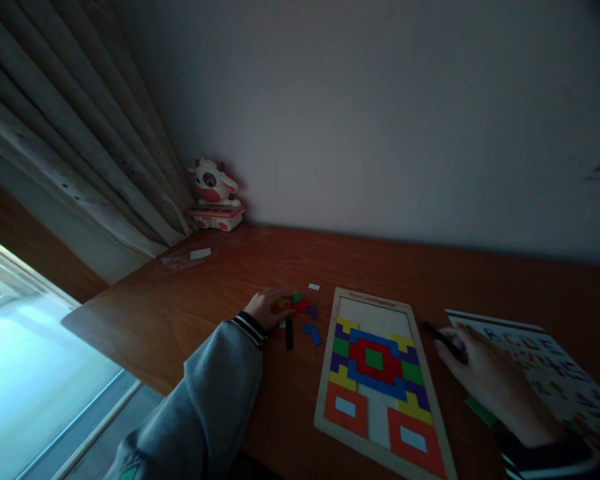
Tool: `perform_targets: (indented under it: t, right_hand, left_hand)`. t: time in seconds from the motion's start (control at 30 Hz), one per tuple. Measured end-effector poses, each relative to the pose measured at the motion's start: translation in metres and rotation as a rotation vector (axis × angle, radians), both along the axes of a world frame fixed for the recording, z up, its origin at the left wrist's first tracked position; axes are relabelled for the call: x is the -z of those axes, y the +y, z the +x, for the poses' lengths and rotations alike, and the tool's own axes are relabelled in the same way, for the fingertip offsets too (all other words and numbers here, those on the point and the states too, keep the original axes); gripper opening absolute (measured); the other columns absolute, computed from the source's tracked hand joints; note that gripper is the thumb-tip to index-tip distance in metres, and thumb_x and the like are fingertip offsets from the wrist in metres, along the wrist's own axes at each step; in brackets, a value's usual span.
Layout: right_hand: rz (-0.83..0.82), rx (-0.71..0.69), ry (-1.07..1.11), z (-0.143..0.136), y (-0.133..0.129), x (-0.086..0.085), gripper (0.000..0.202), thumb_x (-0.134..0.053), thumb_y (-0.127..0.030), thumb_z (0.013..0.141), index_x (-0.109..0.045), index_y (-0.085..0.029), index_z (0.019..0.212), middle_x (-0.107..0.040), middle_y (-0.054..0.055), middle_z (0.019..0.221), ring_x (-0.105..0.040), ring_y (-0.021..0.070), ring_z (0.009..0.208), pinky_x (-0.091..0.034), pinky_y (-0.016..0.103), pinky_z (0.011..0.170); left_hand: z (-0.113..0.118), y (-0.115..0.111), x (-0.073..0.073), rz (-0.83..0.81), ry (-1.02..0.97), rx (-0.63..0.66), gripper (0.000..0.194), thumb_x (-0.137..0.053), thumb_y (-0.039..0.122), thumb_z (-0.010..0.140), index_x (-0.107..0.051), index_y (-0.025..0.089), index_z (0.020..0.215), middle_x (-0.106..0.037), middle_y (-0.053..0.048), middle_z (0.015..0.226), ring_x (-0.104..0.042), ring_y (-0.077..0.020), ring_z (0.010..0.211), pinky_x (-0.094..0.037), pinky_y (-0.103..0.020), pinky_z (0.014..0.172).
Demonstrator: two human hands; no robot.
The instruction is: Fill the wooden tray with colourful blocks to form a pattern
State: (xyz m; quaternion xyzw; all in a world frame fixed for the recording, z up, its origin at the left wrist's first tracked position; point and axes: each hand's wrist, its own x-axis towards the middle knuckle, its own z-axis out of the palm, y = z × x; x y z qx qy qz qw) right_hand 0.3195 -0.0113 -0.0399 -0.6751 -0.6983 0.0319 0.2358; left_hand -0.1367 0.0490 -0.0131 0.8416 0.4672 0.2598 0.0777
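Observation:
Between my two hands lies a wooden puzzle board [375,300], partly filled with red, blue, green, yellow, purple and orange blocks; its top strip and a bottom middle part show bare. My left hand [269,307] rests on a small pile of coloured blocks [303,305], fingers spread over it. Close by are a black bar piece [289,335] and a blue angled piece [312,333]. Right of the board, my right hand [467,357] is closed around a dark, elongated piece [445,341], above the edge of a printed sheet.
The printed sheet [545,360] shows colourful letters and shapes. A green piece [481,412] lies under my right wrist. A cow-shaped toy [214,193] stands at the back left, near a curtain [80,127]. Clear plastic with a white label [201,254] and a small white piece [314,287] lie on the table [180,333].

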Motion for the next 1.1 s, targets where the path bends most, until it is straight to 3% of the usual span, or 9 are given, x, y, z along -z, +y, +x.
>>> perform_targets:
  t: [0.33,0.73,0.93,1.1]
  right_hand:
    - [-0.008,0.013,-0.029,-0.01,-0.007,-0.015,0.039,-0.041,-0.048,0.085,-0.064,-0.019,0.096,-0.068,0.011,0.089,-0.066,0.0271,0.08,-0.049,0.038,0.068]
    - [-0.014,0.044,-0.039,-0.011,-0.007,-0.014,0.037,-0.043,-0.048,0.084,-0.064,-0.019,0.096,-0.067,0.01,0.086,-0.064,0.0264,0.078,-0.048,0.037,0.066]
    - [-0.004,0.017,-0.029,-0.008,-0.007,-0.013,0.036,-0.044,-0.048,0.083,-0.064,-0.021,0.094,-0.068,0.01,0.085,-0.066,0.0269,0.076,-0.048,0.037,0.065]
    - [0.005,-0.019,-0.033,-0.007,-0.006,-0.013,0.037,-0.044,-0.049,0.084,-0.063,-0.019,0.094,-0.068,0.012,0.086,-0.066,0.028,0.076,-0.049,0.039,0.067]
  left_hand:
    - [-0.002,0.007,0.01,0.052,-0.033,0.074,0.04,-0.065,0.053,0.086,-0.07,0.023,0.112,-0.073,-0.006,0.113,-0.068,-0.0228,0.106,-0.054,-0.037,0.097]
    - [-0.001,0.005,0.003,0.012,-0.035,0.184,0.049,-0.07,0.057,0.081,-0.069,0.021,0.114,-0.072,-0.008,0.117,-0.068,-0.0238,0.109,-0.054,-0.038,0.098]
    - [-0.023,0.003,-0.005,0.018,0.012,0.13,0.047,-0.07,0.056,0.081,-0.068,0.025,0.116,-0.071,-0.007,0.119,-0.066,-0.0243,0.111,-0.051,-0.041,0.101]
    - [-0.035,0.0,-0.003,-0.037,0.009,0.07,0.044,-0.069,0.054,0.082,-0.068,0.025,0.116,-0.072,-0.006,0.116,-0.068,-0.0236,0.105,-0.054,-0.04,0.095]
